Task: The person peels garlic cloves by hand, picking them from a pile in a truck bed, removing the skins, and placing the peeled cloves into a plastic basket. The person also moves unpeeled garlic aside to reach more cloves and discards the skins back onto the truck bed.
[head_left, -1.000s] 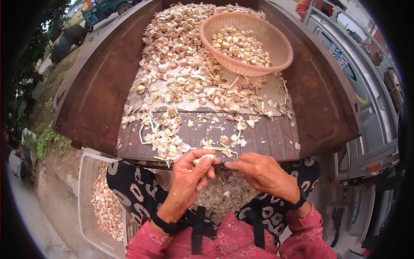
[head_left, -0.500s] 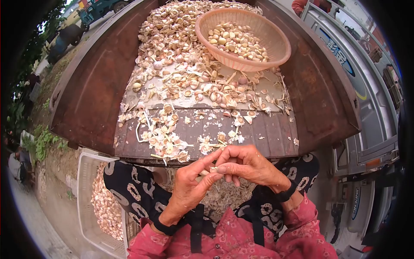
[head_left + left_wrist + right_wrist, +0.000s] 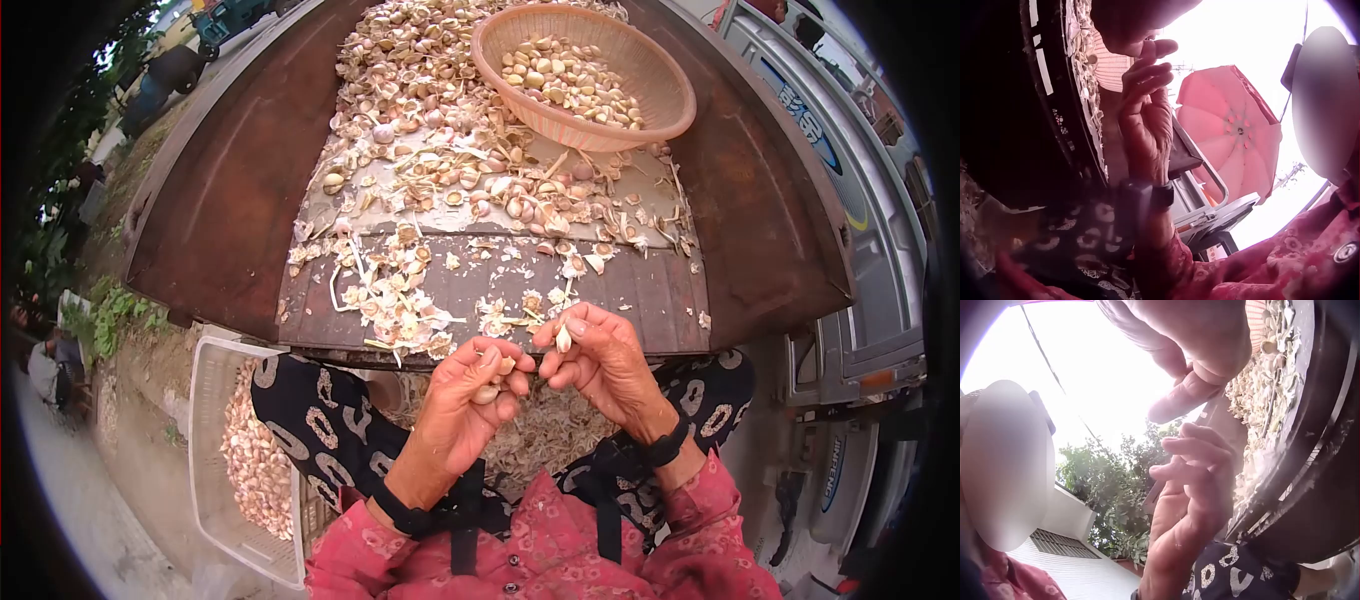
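Note:
In the head view, both hands are raised side by side over the lap, just in front of the cart bed's near edge. My left hand [image 3: 468, 398] curls its fingers round garlic cloves [image 3: 486, 394], partly hidden by the fingers. The right hand [image 3: 608, 368] pinches a small pale garlic clove [image 3: 563, 340] between thumb and forefinger, its tip pointing up. A narrow gap separates the two hands. In the left wrist view the right hand [image 3: 1147, 128] shows bent fingers, and the right wrist view shows the left hand [image 3: 1191, 500] with its fingers curled.
A pink plastic basket [image 3: 560, 122] of cloves stands at the back right of the cart bed [image 3: 640, 310]. Beside it lies a heap of garlic and skins [image 3: 400, 85], with stem scraps [image 3: 400, 300] nearer. Lower left, a white crate [image 3: 204, 450] holds more cloves.
The right hand came in to meet the left at the garlic, then drew away to the right with a clove pinched in it. The head view has shifted slightly.

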`<state>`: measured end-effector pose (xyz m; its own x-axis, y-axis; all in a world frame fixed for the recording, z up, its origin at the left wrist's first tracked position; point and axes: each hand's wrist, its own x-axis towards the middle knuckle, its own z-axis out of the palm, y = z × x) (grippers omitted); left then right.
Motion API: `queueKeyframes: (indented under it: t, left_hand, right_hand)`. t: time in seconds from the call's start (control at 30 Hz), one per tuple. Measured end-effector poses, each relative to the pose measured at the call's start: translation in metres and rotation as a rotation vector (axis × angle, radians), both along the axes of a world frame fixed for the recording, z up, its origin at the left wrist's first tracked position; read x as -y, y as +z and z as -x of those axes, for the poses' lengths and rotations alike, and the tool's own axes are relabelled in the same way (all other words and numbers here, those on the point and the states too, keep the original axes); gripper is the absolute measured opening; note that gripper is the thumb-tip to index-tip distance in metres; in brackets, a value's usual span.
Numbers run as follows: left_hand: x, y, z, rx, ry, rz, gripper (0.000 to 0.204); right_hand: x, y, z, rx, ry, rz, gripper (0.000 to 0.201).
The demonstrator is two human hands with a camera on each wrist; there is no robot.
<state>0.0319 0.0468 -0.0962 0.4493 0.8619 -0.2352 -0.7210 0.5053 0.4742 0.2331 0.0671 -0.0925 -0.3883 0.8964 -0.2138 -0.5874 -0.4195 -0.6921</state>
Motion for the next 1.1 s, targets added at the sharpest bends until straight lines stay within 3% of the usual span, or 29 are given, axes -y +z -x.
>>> queueKeyframes:
  t: [0.1,0.23,0.3,0.33,0.37,0.47,0.8,0.87,0.9,0.97,1.0,1.1]
  left_hand:
    - [0.001,0.000,0.000,0.068,0.071,0.147,0.027]
    - [-0.001,0.002,-0.005,0.173,0.043,0.122,0.035]
    - [0.000,-0.007,-0.005,0.236,0.036,0.104,0.038]
    - [0.000,-0.011,-0.005,0.299,0.029,0.088,0.041]
    - [0.001,-0.013,-0.004,0.299,0.028,0.088,0.041]
    - [0.005,-0.003,-0.004,0.340,0.013,0.100,0.044]
    - [0.007,-0.010,-0.006,0.462,0.006,0.137,0.046]
    - [0.008,-0.012,-0.006,0.484,0.012,0.170,0.045]
    - [0.010,-0.012,-0.004,0.434,0.039,0.198,0.043]
    - [0.006,-0.018,-0.001,0.369,0.071,0.252,0.039]
    - [0.004,-0.021,0.002,0.339,0.064,0.280,0.038]
    - [0.002,-0.031,0.003,0.169,0.087,0.335,0.033]
  right_hand:
    - [0.000,0.008,-0.006,0.074,-0.067,-0.045,0.021]
    - [0.007,0.020,-0.007,0.151,0.019,-0.165,0.027]
    - [0.013,0.031,0.002,0.652,0.239,-0.447,0.025]
    - [0.009,0.023,0.011,0.851,0.067,-0.975,0.028]
    - [0.010,0.024,0.018,0.852,0.067,-0.974,0.028]
    - [0.016,0.025,0.028,1.182,0.040,-1.145,0.040]
    - [0.015,0.022,0.024,1.003,-0.129,-1.153,0.025]
    - [0.015,0.022,0.020,0.941,-0.076,-0.927,0.019]
    - [0.018,0.022,0.020,0.949,-0.075,-0.927,0.019]
    - [0.016,0.029,0.013,0.709,-0.045,-0.428,0.019]
    - [0.007,0.029,0.005,0.634,-0.045,-0.370,0.021]
    - [-0.052,0.070,-0.022,0.770,-0.151,-0.493,0.022]
